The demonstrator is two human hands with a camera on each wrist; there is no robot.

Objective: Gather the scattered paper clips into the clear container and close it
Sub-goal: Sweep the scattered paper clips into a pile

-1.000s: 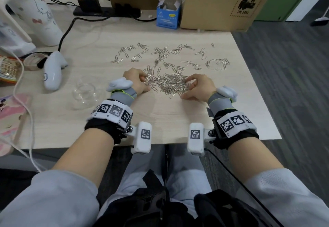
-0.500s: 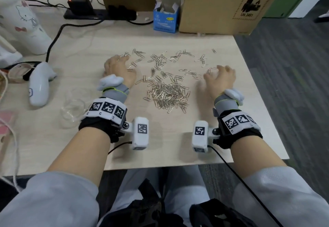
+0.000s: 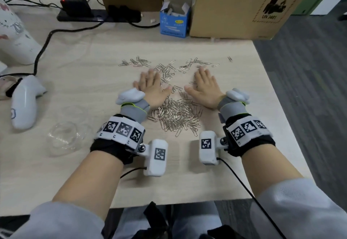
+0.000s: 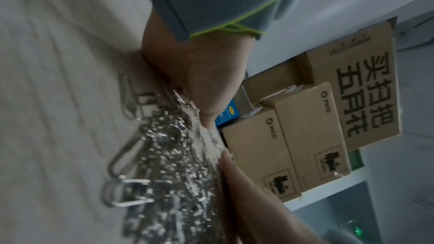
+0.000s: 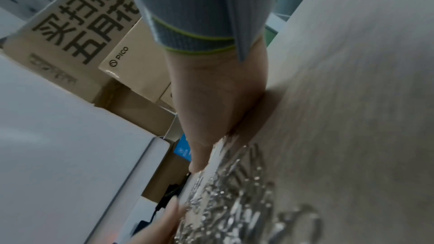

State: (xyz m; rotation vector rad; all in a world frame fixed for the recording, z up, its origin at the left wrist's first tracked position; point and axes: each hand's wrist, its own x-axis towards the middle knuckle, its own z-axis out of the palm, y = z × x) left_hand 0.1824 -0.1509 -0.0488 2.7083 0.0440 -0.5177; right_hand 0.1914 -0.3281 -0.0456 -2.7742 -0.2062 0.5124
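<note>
A heap of silver paper clips (image 3: 178, 116) lies on the wooden table (image 3: 93, 60) between my wrists. More clips (image 3: 169, 66) are strewn in a band beyond it, and a single one (image 3: 230, 58) lies far right. My left hand (image 3: 150, 84) and right hand (image 3: 204, 84) lie flat, palms down and fingers spread, on the clips just past the heap, thumbs pointing at each other. The clear container (image 3: 63, 137) stands open to the left of my left wrist. Both wrist views show a palm (image 4: 199, 73) (image 5: 216, 99) on the table beside the blurred clips (image 4: 169, 164) (image 5: 234, 201).
A white controller (image 3: 24, 103) lies at the left, with a white patterned bottle (image 3: 13, 38) behind it. A blue clip box (image 3: 174, 21), a cardboard PICO box (image 3: 240, 7) and a power strip (image 3: 97, 15) with cables line the back. The table's right edge (image 3: 277, 92) is near.
My hands left the heap, spread wide to both sides, and now have come inward. They lie flat and close together on the clips beyond the heap.
</note>
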